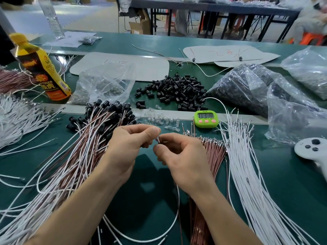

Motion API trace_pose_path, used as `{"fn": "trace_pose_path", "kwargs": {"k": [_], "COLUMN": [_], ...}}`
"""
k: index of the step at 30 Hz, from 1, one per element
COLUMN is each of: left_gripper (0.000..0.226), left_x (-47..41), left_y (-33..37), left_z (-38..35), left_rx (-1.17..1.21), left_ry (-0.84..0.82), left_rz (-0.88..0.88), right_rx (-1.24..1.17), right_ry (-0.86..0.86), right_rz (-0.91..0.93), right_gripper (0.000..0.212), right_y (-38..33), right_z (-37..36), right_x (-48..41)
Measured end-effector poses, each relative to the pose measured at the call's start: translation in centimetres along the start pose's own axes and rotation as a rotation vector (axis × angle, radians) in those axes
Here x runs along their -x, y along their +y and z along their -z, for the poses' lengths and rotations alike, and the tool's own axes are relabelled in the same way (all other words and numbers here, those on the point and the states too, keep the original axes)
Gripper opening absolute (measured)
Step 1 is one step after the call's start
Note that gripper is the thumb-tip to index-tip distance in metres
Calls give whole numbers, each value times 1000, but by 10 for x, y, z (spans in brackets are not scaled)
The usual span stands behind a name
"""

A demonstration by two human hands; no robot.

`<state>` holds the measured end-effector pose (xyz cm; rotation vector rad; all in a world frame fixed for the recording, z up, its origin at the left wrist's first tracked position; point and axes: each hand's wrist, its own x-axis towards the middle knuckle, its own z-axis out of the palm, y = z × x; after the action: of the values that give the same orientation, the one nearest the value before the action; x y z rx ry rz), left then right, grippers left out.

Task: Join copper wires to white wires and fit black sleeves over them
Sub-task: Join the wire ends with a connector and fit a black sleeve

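The left hand (131,145) and right hand (182,156) are meeting above the near tabletop (145,200), their fingers (150,132) pinching a small wire end (158,139) between them. Such thin wire is probably handling light and floppy, so gripping close behind the tip is looking wisest; copper wires (212,152) and white wires (247,174) are lying right, black sleeves (177,91) farther off. The bottle (42,71) is showing "TIGER".

Bright even overhead light, soft shadows, wide-angle edge distortion.
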<state>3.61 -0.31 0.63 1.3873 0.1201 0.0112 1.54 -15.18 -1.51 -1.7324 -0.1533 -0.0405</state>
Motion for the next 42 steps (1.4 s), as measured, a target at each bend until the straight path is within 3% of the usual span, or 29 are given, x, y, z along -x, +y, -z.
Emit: {"fn": "trace_pose_path", "kwargs": {"k": [9,20,23,26,31,37,42], "left_gripper": [17,17,15,22,23,12,11], "left_x": [4,5,4,0,-3,-6,-7], "left_y": [-4,0,-1,-3,-3,-9,-12], "left_z": [-3,-2,-5,-6,-5,-6,-6], "left_rx": [0,-38,-25,-63,-95,-120,-149], "left_ry": [-75,-96,-20,103,147,169,157], "left_rz": [30,53,44,25,47,35,22], "right_rx": [-111,-99,-93,-81,315,943,1059], "right_ry": [76,53,23,117,278,30,29], "right_rz": [-22,-38,-37,-41,-53,-135,-98], "right_gripper": [18,11,10,15,17,28,15], "right_y": [0,-1,-2,-2,-11,-24,-18], "right_z": [2,2,1,7,32,16,7], "right_x": [-4,-2,-4,-10,-33,-71,-79]}}
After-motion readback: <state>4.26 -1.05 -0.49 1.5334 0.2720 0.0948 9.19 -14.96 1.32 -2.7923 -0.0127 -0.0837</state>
